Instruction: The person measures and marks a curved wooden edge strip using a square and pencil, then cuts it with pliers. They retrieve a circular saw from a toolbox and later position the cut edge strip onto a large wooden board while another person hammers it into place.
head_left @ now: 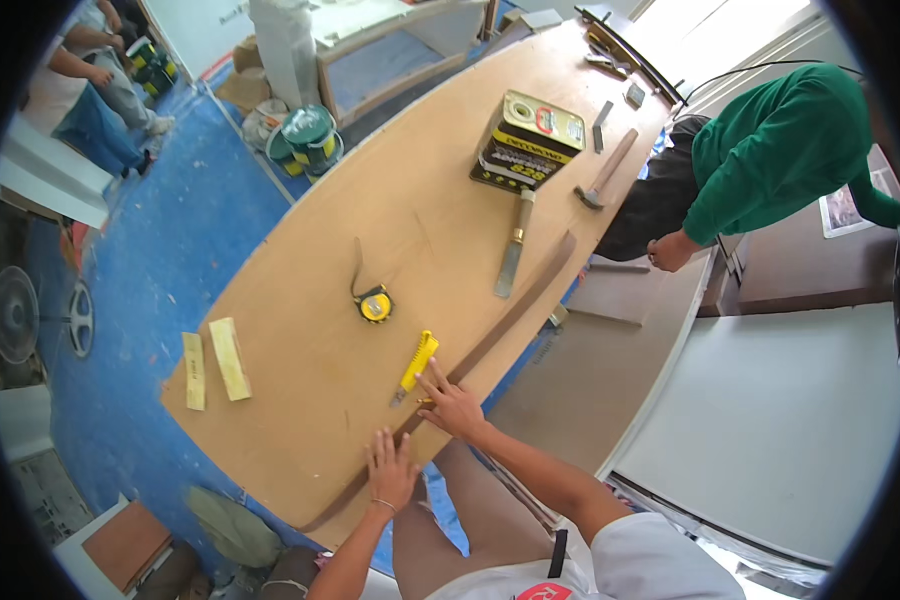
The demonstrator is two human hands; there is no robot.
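Observation:
A long dark brown strip (515, 310) lies along the near edge of the light wooden tabletop (300, 400). My left hand (392, 472) rests on the strip's lower part, fingers stretched out. Farther up the strip, my right hand (453, 408) lies with its fingers spread. A small gold-coloured spot shows at its fingers, too small to make out. Just beyond these fingertips is a yellow utility knife (418, 362), its blade pointing toward me. A yellow and black tape measure (375, 303) sits farther left, with some tape pulled out.
A scraper (514, 250) lies beside a dark metal can (528, 140), with a hammer (607, 172) to the right. Two pale yellow strips (230, 360) lie at the left. At right, a person in a green top (780, 150) bends over. Paint buckets (310, 138) stand on blue floor covering.

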